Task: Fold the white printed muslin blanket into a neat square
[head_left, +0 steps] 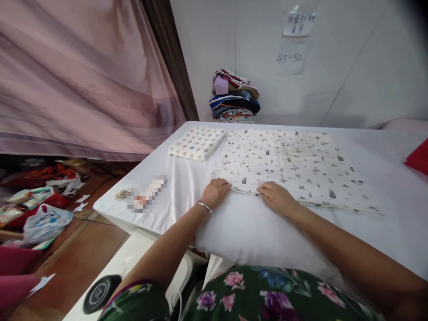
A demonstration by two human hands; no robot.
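A white cloth (pixel 287 165) with small grey and black prints lies folded in layers over the table, its near edge toward me. At that edge's left corner, my left hand (pixel 216 194), a silver bangle at its wrist, has closed its fingers on the fabric. My right hand (pixel 278 199) pinches the same edge further right, with the thumb side hidden beneath. The cloth lies mostly flat, showing a crease down its middle. Beyond my left hand rests a smaller folded cloth (pixel 197 142) with grey cloud-like prints.
A white sheet covers the table (pixel 354 232). On its left are a blurred-out item (pixel 147 194) and a small beige object (pixel 121 195). Behind stands a stack of folded fabrics (pixel 235 97). A red object (pixel 417 157) is far right; a pink curtain (pixel 83 71) hangs left.
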